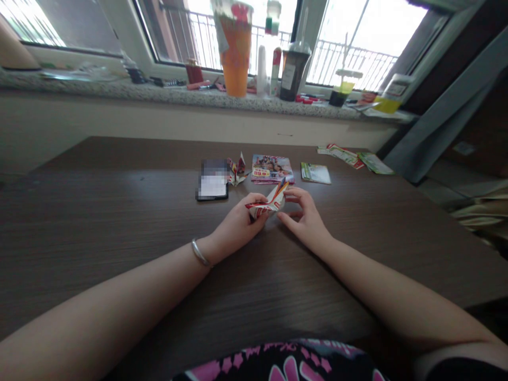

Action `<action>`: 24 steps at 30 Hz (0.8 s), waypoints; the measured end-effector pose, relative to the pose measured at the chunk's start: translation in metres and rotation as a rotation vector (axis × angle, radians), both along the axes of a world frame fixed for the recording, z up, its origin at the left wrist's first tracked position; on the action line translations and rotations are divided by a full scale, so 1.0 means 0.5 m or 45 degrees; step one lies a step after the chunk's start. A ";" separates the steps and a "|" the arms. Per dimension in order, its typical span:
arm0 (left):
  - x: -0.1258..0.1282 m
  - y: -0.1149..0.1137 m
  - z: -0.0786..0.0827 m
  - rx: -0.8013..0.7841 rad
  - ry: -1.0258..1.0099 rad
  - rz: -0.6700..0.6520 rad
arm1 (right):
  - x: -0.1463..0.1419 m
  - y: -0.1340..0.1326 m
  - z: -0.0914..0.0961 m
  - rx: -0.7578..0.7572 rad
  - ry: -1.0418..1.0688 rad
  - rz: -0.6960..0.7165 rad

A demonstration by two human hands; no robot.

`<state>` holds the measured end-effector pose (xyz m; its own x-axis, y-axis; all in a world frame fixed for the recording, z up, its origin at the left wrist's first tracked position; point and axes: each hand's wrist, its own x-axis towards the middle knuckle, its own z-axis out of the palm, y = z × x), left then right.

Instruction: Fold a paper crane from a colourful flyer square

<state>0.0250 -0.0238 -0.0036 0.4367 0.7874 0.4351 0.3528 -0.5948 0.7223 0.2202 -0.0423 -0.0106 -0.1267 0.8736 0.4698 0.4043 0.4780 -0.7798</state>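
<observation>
Holding creased, pointed printed paper (271,204)

A stone windowsill (166,94) runs below the window and carries assorted items. A tall orange cup (234,58) stands near its middle, with a red jar (193,72) to the left. To the right of the cup are a slim white tube (261,73), a red-capped tube (275,74) and a dark cup (290,76) with a clear lid and straw. A bottle (391,98) with yellow contents sits toward the right end. Outside the glass is a metal railing (367,67). A grey curtain (446,114) hangs at right. A phone (213,182), its screen blurred, lies on the brown table (99,211).
</observation>
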 end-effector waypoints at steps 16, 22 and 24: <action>0.000 0.009 -0.013 -0.008 -0.195 0.156 | 0.003 -0.006 0.006 0.272 -0.206 -0.235; 0.000 0.009 -0.015 0.079 -0.161 0.121 | -0.005 -0.016 0.009 -0.037 -0.197 0.018; 0.000 0.006 -0.013 0.110 -0.149 0.059 | -0.006 -0.016 0.010 -0.057 -0.194 0.024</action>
